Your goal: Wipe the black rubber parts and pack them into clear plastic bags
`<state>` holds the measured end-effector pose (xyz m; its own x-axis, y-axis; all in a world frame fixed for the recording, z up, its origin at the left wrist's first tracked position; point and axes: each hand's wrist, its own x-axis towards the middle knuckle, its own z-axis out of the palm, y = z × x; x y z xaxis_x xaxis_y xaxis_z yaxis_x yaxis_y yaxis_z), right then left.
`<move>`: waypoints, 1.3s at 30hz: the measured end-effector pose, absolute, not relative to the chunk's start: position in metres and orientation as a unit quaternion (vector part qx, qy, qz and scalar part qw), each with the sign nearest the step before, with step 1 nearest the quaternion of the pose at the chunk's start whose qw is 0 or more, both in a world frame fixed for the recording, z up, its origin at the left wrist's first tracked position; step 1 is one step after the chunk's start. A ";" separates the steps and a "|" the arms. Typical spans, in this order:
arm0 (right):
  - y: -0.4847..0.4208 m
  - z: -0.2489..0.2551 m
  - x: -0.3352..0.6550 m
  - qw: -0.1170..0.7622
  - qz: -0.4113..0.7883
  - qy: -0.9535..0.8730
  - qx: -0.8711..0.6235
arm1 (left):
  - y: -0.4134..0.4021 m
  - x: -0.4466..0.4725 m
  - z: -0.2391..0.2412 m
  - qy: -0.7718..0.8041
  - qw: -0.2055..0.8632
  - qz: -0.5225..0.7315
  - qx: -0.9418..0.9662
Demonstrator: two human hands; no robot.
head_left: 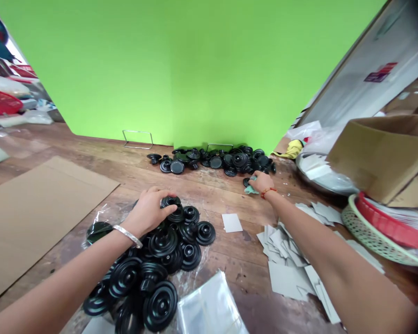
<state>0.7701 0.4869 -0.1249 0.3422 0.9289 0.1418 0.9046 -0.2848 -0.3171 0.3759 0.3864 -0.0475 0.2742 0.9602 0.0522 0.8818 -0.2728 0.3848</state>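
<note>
My left hand (149,209), with a silver bracelet, is over the near heap of black round knobs (163,241). Its thumb and forefinger close about one black knob (173,204) at the top of that heap. Farther off to the right, my right hand (262,181), wearing a red cord, grips a light green cloth (251,189). A small black knob (246,182) sits against the cloth, partly hidden by the fingers. More black knobs (216,161) lie in a row along the foot of the green panel.
The bright green panel (174,69) stands upright across the back. Clear plastic bags (209,308) lie in front, with white card squares (285,250) to the right. A cardboard sheet (38,218) covers the left. At right are a cardboard box (372,157) and a green basket (379,241).
</note>
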 end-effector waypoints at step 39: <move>0.283 -0.082 0.631 0.374 0.404 -0.565 -0.615 | 0.329 0.408 -0.036 0.556 0.220 0.360 0.716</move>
<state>0.6308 0.2832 -0.0821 0.0362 0.9965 -0.0748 0.3935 -0.0830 -0.9156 0.4076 0.3293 -0.0357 0.1232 0.9546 0.2711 0.6379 -0.2855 0.7153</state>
